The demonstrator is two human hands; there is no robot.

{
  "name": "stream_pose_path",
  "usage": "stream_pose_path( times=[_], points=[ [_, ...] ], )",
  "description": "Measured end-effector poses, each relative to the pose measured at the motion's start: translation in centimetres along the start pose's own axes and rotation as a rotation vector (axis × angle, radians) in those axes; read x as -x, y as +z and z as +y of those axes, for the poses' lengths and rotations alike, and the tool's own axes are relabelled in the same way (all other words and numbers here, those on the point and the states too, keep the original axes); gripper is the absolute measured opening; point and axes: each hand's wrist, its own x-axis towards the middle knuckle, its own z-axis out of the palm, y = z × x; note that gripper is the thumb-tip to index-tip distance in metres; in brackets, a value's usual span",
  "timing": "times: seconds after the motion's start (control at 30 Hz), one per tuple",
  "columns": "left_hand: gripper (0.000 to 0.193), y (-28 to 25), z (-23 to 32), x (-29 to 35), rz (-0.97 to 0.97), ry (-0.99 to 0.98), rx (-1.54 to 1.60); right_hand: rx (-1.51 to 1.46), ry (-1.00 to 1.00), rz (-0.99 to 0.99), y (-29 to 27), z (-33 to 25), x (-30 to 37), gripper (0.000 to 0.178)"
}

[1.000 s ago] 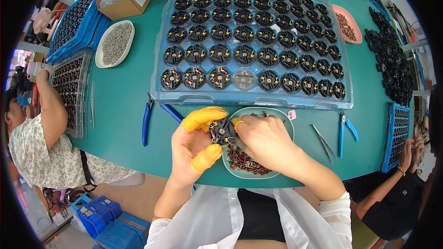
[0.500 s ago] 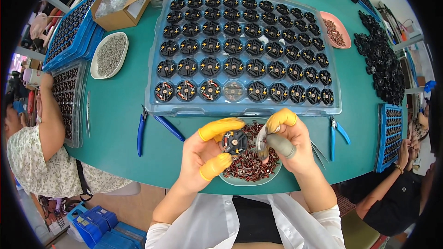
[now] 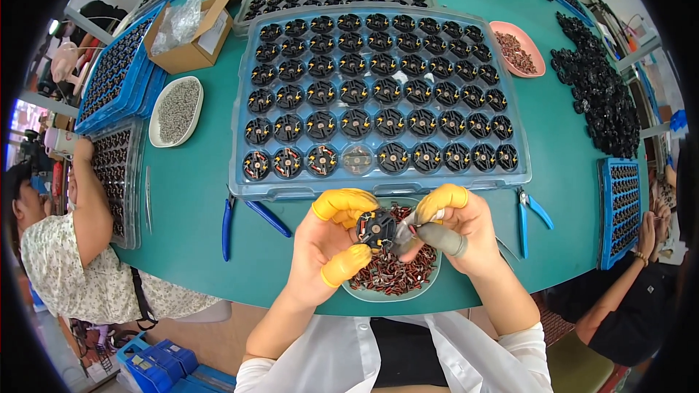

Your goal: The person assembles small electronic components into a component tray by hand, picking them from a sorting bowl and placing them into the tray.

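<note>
Nearest the person, a shallow pale dish [image 3: 429, 276] of small reddish-brown parts sat at the table's front edge. Just above it, the left hand [image 3: 320, 247], with yellow finger cots on thumb and forefinger, pinched a round black component [image 3: 376, 228] between those two tips. The right hand [image 3: 455, 229], wearing one yellow and one grey cot, had its fingers pressed together on a thin metal tool [image 3: 408, 229] whose tip met the component's right side.

Blue-handled pliers [image 3: 247, 218] lay to the left on the green table [image 3: 196, 175], and blue-handled cutters [image 3: 530, 215] to the right. Beyond the hands stood a clear blue tray [image 3: 240, 102] filled with rows of like black components, one front pocket empty. Farther off were a white bowl [image 3: 177, 109] of grey bits, a pink dish [image 3: 518, 47], a cardboard box [image 3: 188, 29] and a heap of black parts [image 3: 601, 94]. Other people worked at both sides.
</note>
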Motion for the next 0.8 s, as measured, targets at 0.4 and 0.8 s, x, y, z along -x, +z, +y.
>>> stream_pose_path(
  times=[0.4,0.8],
  points=[
    [0.043,0.0,-0.5,-0.2,0.001,0.004,0.010,0.298,-0.167,0.082,-0.7,-0.3,-0.1,0.012],
    [0.044,0.2,-0.9,-0.4,-0.037,0.032,0.086,0.011,-0.137,0.127,-0.1,-0.3,0.0,0.016]
  ],
)
